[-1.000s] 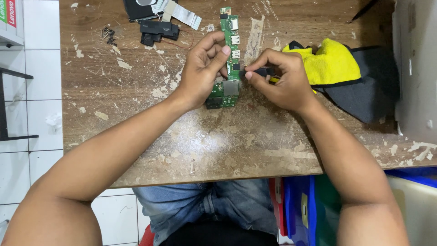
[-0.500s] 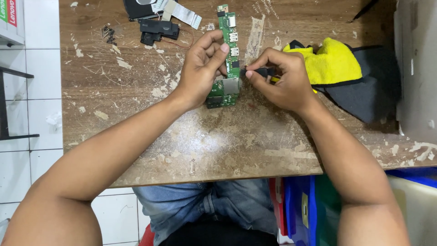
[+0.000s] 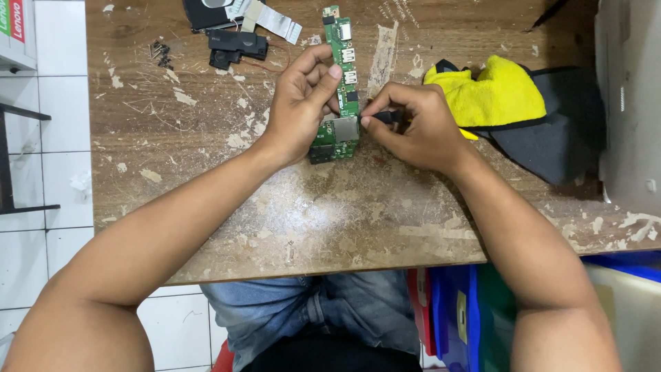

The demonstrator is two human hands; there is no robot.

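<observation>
- Head view: a long green circuit board (image 3: 342, 83) lies flat on the worn wooden bench (image 3: 206, 172), running away from the person, so its connectors face up within reach
- The left hand (image 3: 299, 103) presses its fingertips on the board's left edge, apparently to keep it from sliding
- The right hand (image 3: 416, 127) is closed in a pinch on a small black tool (image 3: 385, 117), tip meeting the metal shield near the board's near end
- A yellow and dark cloth (image 3: 502, 103) lies just right of that hand; black plastic parts (image 3: 237, 45) and a flat ribbon cable (image 3: 272, 17) sit further back
</observation>
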